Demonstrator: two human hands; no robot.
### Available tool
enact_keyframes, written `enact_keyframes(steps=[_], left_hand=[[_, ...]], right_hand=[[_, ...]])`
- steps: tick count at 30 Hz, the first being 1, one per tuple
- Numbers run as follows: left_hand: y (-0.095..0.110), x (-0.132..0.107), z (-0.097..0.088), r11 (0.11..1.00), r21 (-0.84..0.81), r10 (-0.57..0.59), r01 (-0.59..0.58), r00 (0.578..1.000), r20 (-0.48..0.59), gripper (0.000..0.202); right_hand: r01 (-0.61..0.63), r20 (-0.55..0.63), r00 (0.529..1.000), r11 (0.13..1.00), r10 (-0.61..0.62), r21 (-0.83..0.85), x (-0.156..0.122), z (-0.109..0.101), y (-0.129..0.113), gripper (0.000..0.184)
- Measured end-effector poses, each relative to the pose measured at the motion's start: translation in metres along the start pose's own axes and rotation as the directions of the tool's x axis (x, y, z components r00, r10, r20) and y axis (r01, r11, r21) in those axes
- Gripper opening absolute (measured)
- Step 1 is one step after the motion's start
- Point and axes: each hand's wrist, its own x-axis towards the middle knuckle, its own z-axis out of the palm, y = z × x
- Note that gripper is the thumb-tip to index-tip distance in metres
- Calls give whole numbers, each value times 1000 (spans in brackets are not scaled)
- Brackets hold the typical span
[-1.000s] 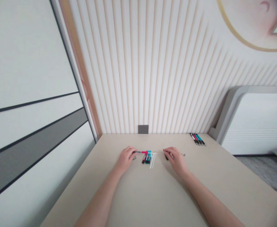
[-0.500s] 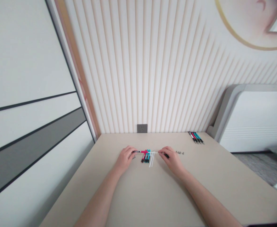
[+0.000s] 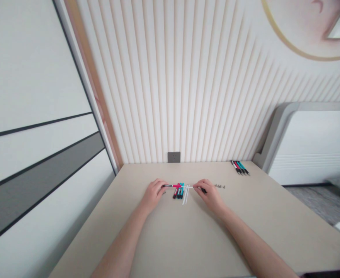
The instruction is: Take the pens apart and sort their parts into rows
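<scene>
1. From here I see both arms reaching over the bench from its near side, the hands facing each other nearer its far edge than its near one.
2. The left hand has its fingers closed round the black end of a pink-and-black pen barrel, which lies level and points toward the bench's right edge.
3. A thin white refill sticks out of that barrel toward the other hand.
4. The right hand pinches a dark pen piece at the refill's end; I cannot tell whether the two touch.
5. Just below the barrel, a short row of pink and teal barrels lies side by side, black ends toward the near edge.
6. Beside them, on the side of the bench's right edge, lie loose white refills.
7. Small grey parts sit in a line just beyond the right hand, and another small grey bit lies by the left fingertips.
8. Four pens rest together near the far right corner.
</scene>
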Motion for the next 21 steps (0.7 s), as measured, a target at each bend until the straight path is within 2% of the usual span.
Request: enact_keyframes(steps=[21], left_hand=[[6, 0, -2, 1000, -18, 11, -10, 999, 35, 14]], right_hand=[[20, 42, 999, 1000, -19, -15, 0, 0, -2, 19]])
